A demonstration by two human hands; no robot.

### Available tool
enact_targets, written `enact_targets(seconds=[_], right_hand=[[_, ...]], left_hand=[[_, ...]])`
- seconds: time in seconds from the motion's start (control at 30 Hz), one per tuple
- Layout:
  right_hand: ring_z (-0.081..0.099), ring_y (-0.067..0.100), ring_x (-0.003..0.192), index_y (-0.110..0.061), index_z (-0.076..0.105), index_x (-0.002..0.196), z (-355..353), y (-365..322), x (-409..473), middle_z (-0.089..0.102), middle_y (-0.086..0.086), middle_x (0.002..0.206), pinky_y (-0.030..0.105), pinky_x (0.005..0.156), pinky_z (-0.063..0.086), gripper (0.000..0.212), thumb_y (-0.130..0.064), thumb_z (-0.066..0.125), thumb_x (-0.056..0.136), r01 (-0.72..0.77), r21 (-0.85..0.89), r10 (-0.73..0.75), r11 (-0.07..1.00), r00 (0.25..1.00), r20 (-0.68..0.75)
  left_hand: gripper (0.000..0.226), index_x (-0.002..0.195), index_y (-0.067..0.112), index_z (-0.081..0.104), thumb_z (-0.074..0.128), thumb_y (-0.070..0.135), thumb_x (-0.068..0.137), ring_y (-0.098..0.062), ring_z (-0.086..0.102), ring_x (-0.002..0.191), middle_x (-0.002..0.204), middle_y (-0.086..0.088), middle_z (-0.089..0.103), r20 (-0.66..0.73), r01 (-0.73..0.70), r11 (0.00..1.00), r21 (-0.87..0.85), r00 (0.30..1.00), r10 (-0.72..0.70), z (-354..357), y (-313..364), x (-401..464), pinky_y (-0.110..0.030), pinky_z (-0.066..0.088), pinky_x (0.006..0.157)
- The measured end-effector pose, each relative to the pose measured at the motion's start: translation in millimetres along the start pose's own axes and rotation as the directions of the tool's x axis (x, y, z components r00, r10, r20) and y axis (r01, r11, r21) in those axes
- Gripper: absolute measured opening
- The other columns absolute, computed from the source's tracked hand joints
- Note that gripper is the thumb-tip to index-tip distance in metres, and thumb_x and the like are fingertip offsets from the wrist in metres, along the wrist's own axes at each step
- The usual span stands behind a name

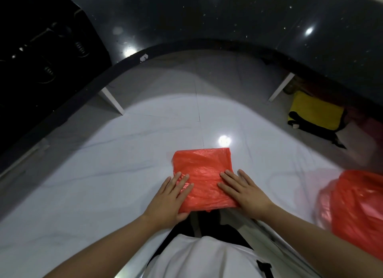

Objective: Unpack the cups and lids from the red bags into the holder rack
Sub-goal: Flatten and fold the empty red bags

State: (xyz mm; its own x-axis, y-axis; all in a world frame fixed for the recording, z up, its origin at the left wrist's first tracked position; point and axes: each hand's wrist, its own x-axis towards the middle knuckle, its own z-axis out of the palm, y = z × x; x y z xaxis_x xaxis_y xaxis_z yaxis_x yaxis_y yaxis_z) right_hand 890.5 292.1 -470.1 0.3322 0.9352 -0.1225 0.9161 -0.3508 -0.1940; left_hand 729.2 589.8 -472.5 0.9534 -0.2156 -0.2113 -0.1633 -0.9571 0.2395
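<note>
- Floor (103, 184) is glossy white tile with faint grey veins, ceiling lights bouncing off it.
- A dark speckled counter (207, 18) curves over the top, sitting on white legs (113, 102).
- Yellow and black cloth (315, 116) lies under the counter on the right.
- Flat bag (204, 178) is folded into a rough rectangle on the floor right in front of the person, long axis running away from them and tilted a bit left.
- Left hand (172, 197) and right hand (244, 192) both lie flat on its near end, fingers straight and slightly spread, pressing down.
- Full bag (356, 211) sits bunched at the right edge, well apart; can't make out what's inside.
</note>
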Motion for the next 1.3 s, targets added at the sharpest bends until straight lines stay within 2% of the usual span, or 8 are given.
enact_targets(seconds=[0.27, 0.37, 0.53, 0.7, 0.8, 0.93, 1.13, 1.3], right_hand=[[0.063, 0.019, 0.122, -0.014, 0.060, 0.136, -30.7, 8.3, 20.5, 0.066, 0.002, 0.133, 0.052, 0.114, 0.038, 0.058, -0.035, 0.077, 0.085, -0.103, 0.239, 0.145, 0.966, 0.976, -0.164], [0.068, 0.017, 0.102, -0.017, 0.062, 0.133, -42.6, 9.5, 34.3, 0.072, -0.001, 0.117, 0.043, 0.110, 0.043, 0.048, -0.030, 0.075, 0.088, -0.233, 0.395, 0.297, 0.889, 0.949, -0.109], [0.062, 0.008, 0.105, -0.027, 0.059, 0.132, -55.2, 16.0, 60.6, 0.064, -0.012, 0.120, 0.020, 0.091, 0.045, 0.045, -0.025, 0.072, 0.089, -0.428, 0.665, 0.609, 0.611, 0.792, -0.049], [0.053, 0.011, 0.119, -0.027, 0.045, 0.144, -54.7, 23.8, 85.3, 0.056, -0.007, 0.135, 0.025, 0.100, 0.040, 0.063, -0.034, 0.073, 0.089, -0.506, 0.700, 0.693, 0.505, 0.720, 0.021], [0.053, 0.020, 0.126, -0.028, 0.037, 0.150, -52.7, 27.8, 96.5, 0.053, 0.001, 0.142, 0.034, 0.104, 0.043, 0.070, -0.034, 0.072, 0.090, -0.543, 0.668, 0.704, 0.508, 0.709, 0.040], [0.051, 0.025, 0.127, -0.031, 0.030, 0.153, -51.1, 26.9, 107.5, 0.050, 0.006, 0.142, 0.040, 0.105, 0.041, 0.073, -0.037, 0.068, 0.091, -0.583, 0.560, 0.692, 0.588, 0.722, 0.025], [0.013, 0.029, 0.155, -0.023, 0.038, 0.152, -47.2, -2.6, 122.6, 0.022, 0.011, 0.166, 0.052, 0.124, 0.015, 0.050, -0.042, 0.041, 0.105, -0.353, 0.127, 0.375, 0.927, 0.874, -0.307], [-0.012, 0.019, 0.155, -0.029, 0.017, 0.160, -28.9, -18.2, 152.3, 0.001, 0.001, 0.169, 0.049, 0.125, 0.001, 0.058, -0.050, 0.009, 0.106, -0.390, 0.109, 0.396, 0.914, 0.917, -0.045]], left_hand=[[0.067, 0.151, 0.023, 0.044, 0.058, 0.053, 0.092, -0.012, 0.022, 0.152, 0.161, 0.007, 0.034, -0.139, -0.061, 0.993, -0.101, 0.989, 0.046, -10.0, -24.4, -4.2, -0.037, 0.015, 0.125], [0.050, 0.141, 0.026, 0.056, 0.069, 0.027, 0.092, -0.012, 0.048, 0.135, 0.144, 0.008, 0.056, -0.202, 0.083, 0.929, -0.359, 0.965, -0.164, -17.1, -23.9, 2.7, -0.033, 0.031, 0.118], [0.028, 0.114, 0.024, 0.069, 0.057, 0.044, 0.098, -0.002, 0.063, 0.087, 0.098, 0.011, 0.069, -0.167, 0.319, 0.683, -0.656, 0.822, -0.545, -40.4, -13.4, 26.8, -0.025, 0.051, 0.079], [0.042, 0.138, 0.020, 0.054, 0.056, 0.039, 0.100, -0.019, 0.060, 0.109, 0.120, 0.001, 0.061, -0.104, 0.434, 0.561, -0.705, 0.719, -0.687, -53.3, -9.6, 54.3, -0.035, 0.051, 0.094], [0.060, 0.152, 0.022, 0.034, 0.056, 0.030, 0.098, -0.027, 0.045, 0.126, 0.140, -0.006, 0.046, -0.250, 0.529, 0.704, -0.474, 0.686, -0.683, -56.1, -5.8, 64.3, -0.046, 0.044, 0.105], [0.054, 0.150, 0.027, 0.041, 0.047, 0.031, 0.096, -0.028, 0.027, 0.147, 0.157, -0.004, 0.035, -0.355, 0.365, 0.921, -0.135, 0.850, -0.389, -57.9, 1.9, 86.4, -0.052, 0.027, 0.118], [0.057, 0.160, 0.035, 0.010, 0.012, 0.049, 0.106, -0.025, -0.002, 0.156, 0.169, -0.002, 0.008, -0.150, 0.467, 0.883, -0.037, 0.871, -0.467, -28.6, 1.6, 104.6, -0.056, 0.005, 0.122], [0.058, 0.161, 0.029, 0.001, 0.009, 0.049, 0.106, -0.022, -0.006, 0.156, 0.170, 0.000, 0.001, -0.163, 0.479, 0.877, -0.021, 0.864, -0.476, -11.4, -9.3, 104.7, -0.057, 0.008, 0.122]])
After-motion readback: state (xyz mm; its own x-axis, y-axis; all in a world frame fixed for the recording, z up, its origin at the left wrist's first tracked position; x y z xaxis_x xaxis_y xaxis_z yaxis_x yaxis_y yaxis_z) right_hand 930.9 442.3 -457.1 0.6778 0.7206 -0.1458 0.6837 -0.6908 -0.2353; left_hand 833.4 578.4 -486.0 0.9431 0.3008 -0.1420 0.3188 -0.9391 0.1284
